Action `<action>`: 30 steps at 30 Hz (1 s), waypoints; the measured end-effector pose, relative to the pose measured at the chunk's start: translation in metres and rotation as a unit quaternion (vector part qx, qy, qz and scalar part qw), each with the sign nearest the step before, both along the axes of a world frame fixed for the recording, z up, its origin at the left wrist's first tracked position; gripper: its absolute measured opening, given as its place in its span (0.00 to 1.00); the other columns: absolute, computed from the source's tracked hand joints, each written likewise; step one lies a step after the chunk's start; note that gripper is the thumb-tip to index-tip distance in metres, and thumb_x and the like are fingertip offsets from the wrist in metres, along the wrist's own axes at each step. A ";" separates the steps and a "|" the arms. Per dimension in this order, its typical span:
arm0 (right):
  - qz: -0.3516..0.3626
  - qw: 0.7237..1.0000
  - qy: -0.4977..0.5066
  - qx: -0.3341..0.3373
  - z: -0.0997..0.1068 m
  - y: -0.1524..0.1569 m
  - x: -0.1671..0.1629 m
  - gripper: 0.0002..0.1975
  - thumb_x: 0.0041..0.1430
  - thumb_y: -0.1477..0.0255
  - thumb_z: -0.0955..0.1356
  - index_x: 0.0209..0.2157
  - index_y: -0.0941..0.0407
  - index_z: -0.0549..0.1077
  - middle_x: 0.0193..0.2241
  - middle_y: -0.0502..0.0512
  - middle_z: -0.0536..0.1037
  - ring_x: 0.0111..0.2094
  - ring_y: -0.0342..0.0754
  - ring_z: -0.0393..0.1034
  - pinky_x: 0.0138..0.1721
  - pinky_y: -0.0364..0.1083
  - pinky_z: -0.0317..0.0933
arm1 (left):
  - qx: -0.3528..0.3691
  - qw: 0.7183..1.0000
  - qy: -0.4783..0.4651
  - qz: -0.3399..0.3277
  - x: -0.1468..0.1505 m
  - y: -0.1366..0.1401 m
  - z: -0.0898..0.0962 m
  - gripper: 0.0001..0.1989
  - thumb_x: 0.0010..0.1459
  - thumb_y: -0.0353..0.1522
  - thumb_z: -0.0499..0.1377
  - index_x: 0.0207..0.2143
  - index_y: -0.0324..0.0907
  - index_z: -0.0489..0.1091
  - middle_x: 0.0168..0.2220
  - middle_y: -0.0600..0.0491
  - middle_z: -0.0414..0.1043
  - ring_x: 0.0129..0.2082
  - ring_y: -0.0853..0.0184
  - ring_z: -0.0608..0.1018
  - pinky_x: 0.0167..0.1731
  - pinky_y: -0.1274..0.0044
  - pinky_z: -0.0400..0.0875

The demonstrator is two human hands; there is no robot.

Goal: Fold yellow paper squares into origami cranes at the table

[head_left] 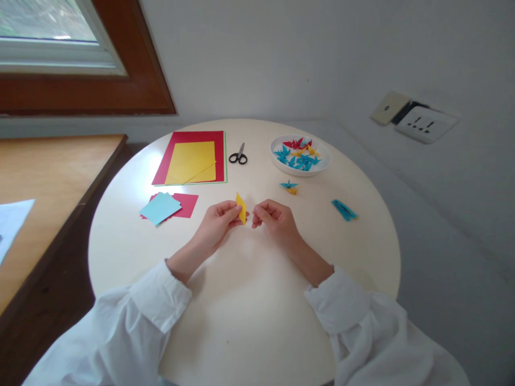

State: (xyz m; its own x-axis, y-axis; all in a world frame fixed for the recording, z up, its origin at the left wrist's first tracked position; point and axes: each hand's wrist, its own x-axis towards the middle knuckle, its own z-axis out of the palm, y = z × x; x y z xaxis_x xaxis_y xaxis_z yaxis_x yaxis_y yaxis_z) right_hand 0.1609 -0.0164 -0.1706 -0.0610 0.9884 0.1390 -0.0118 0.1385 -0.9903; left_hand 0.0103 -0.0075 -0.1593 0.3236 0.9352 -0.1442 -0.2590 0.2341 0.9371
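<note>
A small folded piece of yellow paper is pinched between the thumb and fingers of my left hand, held upright above the table. Just to its right is my right hand, its fingers curled in and apart from the paper. Whether those fingers hold anything is too small to make out. Beyond the hands lie a blue and a yellow paper crane, close together. Colored paper squares, light blue on top of red, are spread to the left of my left hand.
The round white table bears larger red and yellow sheets, black-handled scissors, and a white dish of red, blue and yellow cranes. Folded blue strips lie at right. A wooden table stands at left.
</note>
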 end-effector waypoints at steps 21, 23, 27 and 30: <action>0.041 0.998 0.038 0.004 -0.005 -0.001 -0.002 0.08 0.45 0.65 0.71 0.26 0.55 0.74 0.24 0.48 0.76 0.25 0.42 0.70 0.28 0.43 0.66 | -0.076 0.987 -0.103 -0.100 -0.003 0.001 0.000 0.05 0.50 0.30 0.63 0.29 0.36 0.71 0.26 0.53 0.70 0.27 0.74 0.73 0.32 0.80 0.68; 0.031 0.999 0.036 0.005 -0.005 0.000 -0.002 0.08 0.45 0.64 0.71 0.26 0.55 0.74 0.24 0.48 0.76 0.25 0.42 0.70 0.28 0.44 0.66 | -0.083 0.987 -0.103 -0.096 -0.002 0.001 0.000 0.06 0.50 0.31 0.63 0.29 0.37 0.71 0.26 0.53 0.70 0.27 0.74 0.73 0.31 0.81 0.68; -0.018 0.999 0.024 0.017 -0.006 0.001 -0.001 0.07 0.46 0.66 0.71 0.25 0.55 0.73 0.24 0.49 0.76 0.25 0.42 0.70 0.30 0.44 0.66 | -0.075 0.990 -0.096 -0.068 -0.003 0.001 0.000 0.10 0.51 0.35 0.63 0.32 0.38 0.69 0.28 0.53 0.71 0.26 0.73 0.74 0.29 0.80 0.69; -0.056 0.998 0.020 0.035 -0.007 0.003 -0.001 0.05 0.47 0.68 0.70 0.26 0.55 0.73 0.24 0.49 0.76 0.27 0.43 0.71 0.32 0.45 0.67 | -0.069 0.991 -0.089 -0.066 -0.004 0.001 0.000 0.11 0.52 0.36 0.62 0.35 0.39 0.68 0.28 0.53 0.73 0.25 0.74 0.75 0.30 0.79 0.70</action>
State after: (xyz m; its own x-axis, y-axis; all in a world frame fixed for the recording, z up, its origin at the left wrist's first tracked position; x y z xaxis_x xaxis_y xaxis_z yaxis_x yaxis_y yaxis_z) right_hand 0.1604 -0.0138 -0.1773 0.0555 0.9767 0.2073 -0.0328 0.2092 -0.9773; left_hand 0.0066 -0.0068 -0.1591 0.4732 0.8584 -0.1979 -0.3761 0.4000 0.8358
